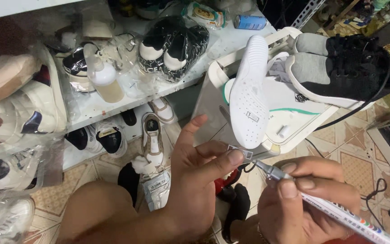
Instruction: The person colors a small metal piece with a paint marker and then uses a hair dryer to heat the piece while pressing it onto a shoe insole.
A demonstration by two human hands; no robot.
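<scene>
My left hand (199,174) pinches a small grey tag (242,152) between thumb and fingertip, just below the heel of a white insole (249,97). My right hand (308,199) grips a white paint marker (339,212), its metal tip touching the tag's edge. The insole lies lengthwise on a white machine (290,131). A black and grey shoe (339,68) rests on the machine's far right side.
A white shelf (91,106) at left holds bagged shoes, a black-and-white pair (174,43) and a squeeze bottle (104,77). More shoes (152,138) stand beneath it on the patterned tile floor. A blue can (249,21) lies at the back. Black cable (375,190) trails at right.
</scene>
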